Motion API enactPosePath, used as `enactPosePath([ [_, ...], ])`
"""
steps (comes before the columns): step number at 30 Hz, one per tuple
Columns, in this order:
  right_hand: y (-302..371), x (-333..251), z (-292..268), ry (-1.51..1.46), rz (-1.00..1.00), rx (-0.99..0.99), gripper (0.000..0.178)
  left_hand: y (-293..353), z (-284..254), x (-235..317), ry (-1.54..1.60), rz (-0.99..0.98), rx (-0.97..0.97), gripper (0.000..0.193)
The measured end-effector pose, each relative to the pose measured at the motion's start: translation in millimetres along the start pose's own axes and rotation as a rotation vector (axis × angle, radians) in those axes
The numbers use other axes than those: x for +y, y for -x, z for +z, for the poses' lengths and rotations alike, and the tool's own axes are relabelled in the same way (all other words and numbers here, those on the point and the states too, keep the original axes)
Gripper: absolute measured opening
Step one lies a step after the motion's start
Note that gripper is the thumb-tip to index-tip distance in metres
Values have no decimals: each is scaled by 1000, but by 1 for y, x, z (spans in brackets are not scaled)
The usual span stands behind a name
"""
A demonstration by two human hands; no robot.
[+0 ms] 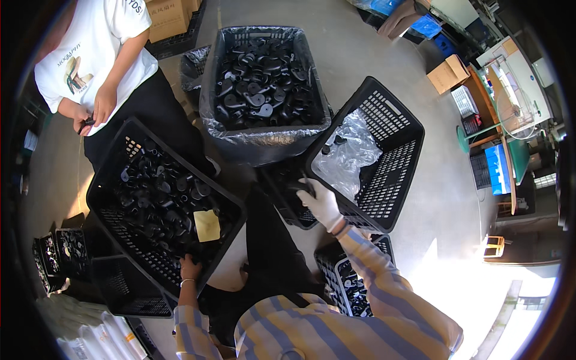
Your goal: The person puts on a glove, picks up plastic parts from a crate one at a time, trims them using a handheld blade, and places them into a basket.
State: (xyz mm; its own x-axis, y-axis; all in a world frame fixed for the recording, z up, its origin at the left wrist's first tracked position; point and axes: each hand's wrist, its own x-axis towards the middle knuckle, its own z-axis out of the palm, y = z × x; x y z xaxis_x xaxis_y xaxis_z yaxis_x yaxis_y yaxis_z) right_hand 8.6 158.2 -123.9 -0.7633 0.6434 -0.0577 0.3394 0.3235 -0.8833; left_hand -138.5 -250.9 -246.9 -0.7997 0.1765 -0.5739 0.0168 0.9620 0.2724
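Observation:
My left hand (190, 268), bare with a bracelet at the wrist, reaches over the near edge of a black crate (226, 221) of loose black plastic parts (162, 195). Its fingers are curled among the parts; what they grip is hidden. In a white glove, my right hand (322, 205) is held beside another black crate (384, 222), its fingers closed on a small dark plastic part (303, 187) that blends into the dark background. That right-hand crate holds a clear plastic bag (347, 157) with a few black pieces by it. A yellow paper (207, 225) lies on the left crate's parts.
A large bag-lined bin (264, 139) filled with black parts stands ahead. At the left, a person (111, 66) in a white shirt handles a small black piece. More crates (336, 264) sit low beside my legs. A fan (517, 114) stands at the right.

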Motion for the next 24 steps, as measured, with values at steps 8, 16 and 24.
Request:
enactPosePath([
  [8,-41,34,70,524,98,22,46,6,6,-20,116,77,-9,52],
  [16,13,-15,-8,709,-183,126,49,7,3,-9,95,16,-9,49],
  [24,53,38,-89,952,99,38,20,6,0,-5,88,43,26,50],
])
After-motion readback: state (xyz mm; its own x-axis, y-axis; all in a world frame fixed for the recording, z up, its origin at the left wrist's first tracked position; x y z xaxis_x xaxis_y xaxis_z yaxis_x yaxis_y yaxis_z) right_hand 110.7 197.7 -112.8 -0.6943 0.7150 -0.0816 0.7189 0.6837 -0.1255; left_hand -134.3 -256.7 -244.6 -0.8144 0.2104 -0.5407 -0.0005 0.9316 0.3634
